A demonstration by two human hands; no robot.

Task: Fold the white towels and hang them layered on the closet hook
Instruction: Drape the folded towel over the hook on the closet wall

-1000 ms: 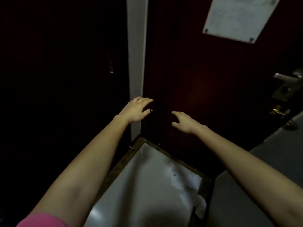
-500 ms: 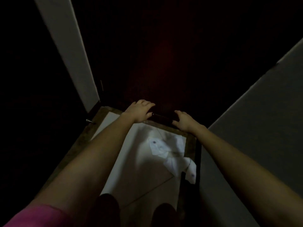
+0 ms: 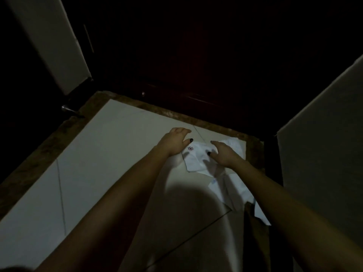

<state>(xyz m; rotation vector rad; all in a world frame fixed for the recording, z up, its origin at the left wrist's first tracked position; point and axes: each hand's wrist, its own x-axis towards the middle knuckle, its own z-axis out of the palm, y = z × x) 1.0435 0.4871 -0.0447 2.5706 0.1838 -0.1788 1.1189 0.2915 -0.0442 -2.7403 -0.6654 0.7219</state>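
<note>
1. Towels (image 3: 196,161) are lying crumpled on floor (image 3: 117,146)
2. Left hand (image 3: 175,141) is resting at their edge, right hand (image 3: 225,155) on them; both relaxed, gripping nothing
3. Risk: dim light is hiding edges, so folds may be going crooked

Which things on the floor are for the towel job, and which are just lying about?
For the job:
- white towel with a small mark
- second white towel, crumpled beside it
(The closet hook is not in view.)

Just there:
- metal door stopper
- dark door
- tiled floor
</note>
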